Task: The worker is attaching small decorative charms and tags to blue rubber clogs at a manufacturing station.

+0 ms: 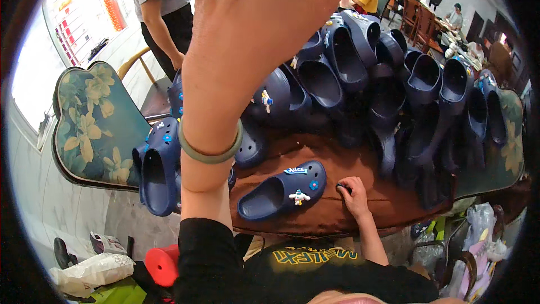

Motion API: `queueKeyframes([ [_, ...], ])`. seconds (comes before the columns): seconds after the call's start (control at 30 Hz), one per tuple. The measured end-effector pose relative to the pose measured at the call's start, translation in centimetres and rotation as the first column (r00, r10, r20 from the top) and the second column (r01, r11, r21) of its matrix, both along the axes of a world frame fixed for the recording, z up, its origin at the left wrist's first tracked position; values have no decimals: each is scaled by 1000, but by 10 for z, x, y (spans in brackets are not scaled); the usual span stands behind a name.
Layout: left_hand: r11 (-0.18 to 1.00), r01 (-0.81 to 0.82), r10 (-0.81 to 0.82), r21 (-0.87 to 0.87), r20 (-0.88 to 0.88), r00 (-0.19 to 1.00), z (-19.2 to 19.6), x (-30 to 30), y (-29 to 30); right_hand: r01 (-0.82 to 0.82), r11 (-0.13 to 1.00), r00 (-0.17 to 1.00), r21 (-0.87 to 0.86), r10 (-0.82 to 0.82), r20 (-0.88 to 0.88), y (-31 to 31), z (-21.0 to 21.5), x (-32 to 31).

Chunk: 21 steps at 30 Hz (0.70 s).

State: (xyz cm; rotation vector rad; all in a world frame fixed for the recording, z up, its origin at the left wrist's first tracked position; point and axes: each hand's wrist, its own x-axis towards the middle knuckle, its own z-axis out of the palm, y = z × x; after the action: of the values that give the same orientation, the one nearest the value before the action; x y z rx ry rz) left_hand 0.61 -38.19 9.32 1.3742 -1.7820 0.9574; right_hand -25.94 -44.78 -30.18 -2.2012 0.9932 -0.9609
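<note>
Raised left hand (253, 17), clog (284, 190) below fingers.

Black sleeve (205, 253), green bangle (211, 155), bare forearms

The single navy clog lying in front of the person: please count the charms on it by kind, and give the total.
White figure charm: 1
Blue flower charm: 1
Oblong light-blue badge charm: 1
Total on the navy clog: 3
</note>
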Motion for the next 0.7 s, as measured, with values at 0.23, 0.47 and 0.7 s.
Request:
queueKeyframes([
  [0.23,782,238,-382,576,141,913,-69,-10,16,-21,995,1000,-95,21,-3,-17,-10,-3],
  [0.47,428,422,109,799,-509,854,-220,41,86,62,998,997,-16,-62,-35,-15,6,7],
  [0.7,420,664,389,619,-784,484,-315,17,86,-69,984,985,-161,93,143,-36,29,53],
])
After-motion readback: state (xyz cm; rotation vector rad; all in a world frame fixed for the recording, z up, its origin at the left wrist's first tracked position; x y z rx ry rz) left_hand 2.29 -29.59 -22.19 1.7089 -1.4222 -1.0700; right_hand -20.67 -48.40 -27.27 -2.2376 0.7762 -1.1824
